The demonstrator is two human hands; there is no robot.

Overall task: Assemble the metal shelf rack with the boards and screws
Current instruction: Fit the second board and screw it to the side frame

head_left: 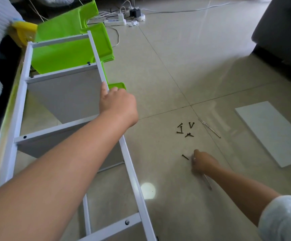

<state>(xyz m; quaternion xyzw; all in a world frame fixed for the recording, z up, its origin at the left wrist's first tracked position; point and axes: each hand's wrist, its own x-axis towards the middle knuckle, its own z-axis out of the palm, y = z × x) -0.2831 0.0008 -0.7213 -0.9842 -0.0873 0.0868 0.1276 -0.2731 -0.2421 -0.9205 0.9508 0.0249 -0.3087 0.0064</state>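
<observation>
A glossy beige tile floor (184,58) is seen, w/ a round light glare (147,190). A grey sofa (284,32) is placed at right; a power strip (115,22) w/ cables lies far back.

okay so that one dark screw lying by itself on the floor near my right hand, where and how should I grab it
Pinch the lone screw across its thin shank near the middle, coming straight down from above. It lies flat on the tile floor, apart from the screw pile, so both sides look free. Your right hand is just beside it, though it seems already to hold a thin tool.

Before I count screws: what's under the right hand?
A thin screwdriver pokes out from under the right hand; one loose screw lies beside it. Anything beneath the palm is hidden.
</observation>
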